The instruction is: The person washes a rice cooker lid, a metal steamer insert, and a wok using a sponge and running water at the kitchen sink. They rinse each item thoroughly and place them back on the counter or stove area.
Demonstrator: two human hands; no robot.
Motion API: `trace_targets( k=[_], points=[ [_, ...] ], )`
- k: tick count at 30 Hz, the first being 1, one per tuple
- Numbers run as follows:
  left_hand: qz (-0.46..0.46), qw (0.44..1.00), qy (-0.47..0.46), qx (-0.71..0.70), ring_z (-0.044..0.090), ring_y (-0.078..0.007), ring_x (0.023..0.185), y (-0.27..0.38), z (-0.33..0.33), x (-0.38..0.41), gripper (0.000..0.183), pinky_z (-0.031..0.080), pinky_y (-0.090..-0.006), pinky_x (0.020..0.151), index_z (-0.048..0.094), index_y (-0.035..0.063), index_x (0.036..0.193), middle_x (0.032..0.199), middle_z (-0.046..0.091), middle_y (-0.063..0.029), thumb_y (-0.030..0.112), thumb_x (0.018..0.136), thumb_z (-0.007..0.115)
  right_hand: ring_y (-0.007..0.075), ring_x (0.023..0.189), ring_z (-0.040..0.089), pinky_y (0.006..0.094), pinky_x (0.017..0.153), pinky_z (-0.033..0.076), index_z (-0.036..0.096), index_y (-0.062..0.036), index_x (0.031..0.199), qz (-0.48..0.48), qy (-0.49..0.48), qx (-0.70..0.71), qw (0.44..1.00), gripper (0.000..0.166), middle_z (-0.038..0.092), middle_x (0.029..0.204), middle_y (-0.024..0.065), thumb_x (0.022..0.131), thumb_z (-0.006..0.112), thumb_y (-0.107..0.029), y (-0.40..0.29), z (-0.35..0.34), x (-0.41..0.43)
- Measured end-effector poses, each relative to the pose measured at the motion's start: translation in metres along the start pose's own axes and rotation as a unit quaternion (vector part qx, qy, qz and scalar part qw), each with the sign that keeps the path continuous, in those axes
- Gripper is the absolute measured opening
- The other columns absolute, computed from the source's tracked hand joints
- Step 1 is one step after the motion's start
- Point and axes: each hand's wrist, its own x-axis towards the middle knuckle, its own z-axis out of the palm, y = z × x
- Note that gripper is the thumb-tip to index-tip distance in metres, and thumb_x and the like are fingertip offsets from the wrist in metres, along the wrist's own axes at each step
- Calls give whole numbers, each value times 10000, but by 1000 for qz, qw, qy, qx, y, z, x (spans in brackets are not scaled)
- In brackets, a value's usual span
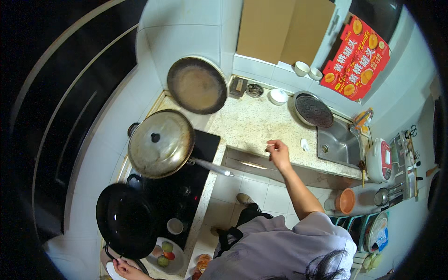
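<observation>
At the bottom left, my left hand [124, 268] is beside the loop handle of a black wok [126, 220], with its fingers by the rim of a white dish [112, 272]. Whether the fingers grip either one is unclear. My right hand [279, 153] hangs in the air at the front edge of the speckled countertop [241, 122], fingers loosely bent, holding nothing. A long-handled pan with a domed metal lid [161, 143] sits on the black cooktop [175, 196]. Near the wok stand a small cup [175, 226] and a white plate [178, 260] bearing several round green and red fruits or vegetables.
A large round pan [197, 85] leans in the counter corner. Along the wall are a lidded white bowl [278, 96] and a metal basin with a dark perforated tray [313, 110]. The steel sink [339, 143] and a rice cooker [379, 159] are on the right.
</observation>
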Motion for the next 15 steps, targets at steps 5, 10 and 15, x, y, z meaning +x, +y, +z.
trace_targets(
  k=[5, 10, 15],
  points=[
    [62, 996, 36, -51, 614, -340, 872, 87, 7, -20, 219, 486, -423, 854, 647, -71, 936, 913, 650, -215, 144, 908, 616, 268, 714, 647, 365, 670, 521, 600, 16, 1057, -129, 185, -239, 944, 294, 650, 832, 157, 792, 616, -111, 66, -106, 133],
    [106, 993, -43, -5, 599, -324, 983, 203, 16, -55, 130, 487, -437, 872, 676, -8, 875, 998, 640, -205, 116, 884, 636, 345, 1013, 602, 425, 865, 482, 598, -49, 1129, 48, 217, -394, 892, 379, 619, 1072, 187, 785, 625, -205, 122, -222, 276],
    [32, 995, -92, 23, 576, -228, 953, 215, 42, -68, 304, 467, -309, 837, 544, -55, 762, 1162, 583, -150, 191, 933, 600, 380, 1205, 468, 490, 992, 395, 583, -89, 1195, 122, 110, -535, 829, 451, 516, 1276, 178, 835, 610, -361, 131, -255, 323]
  ],
)
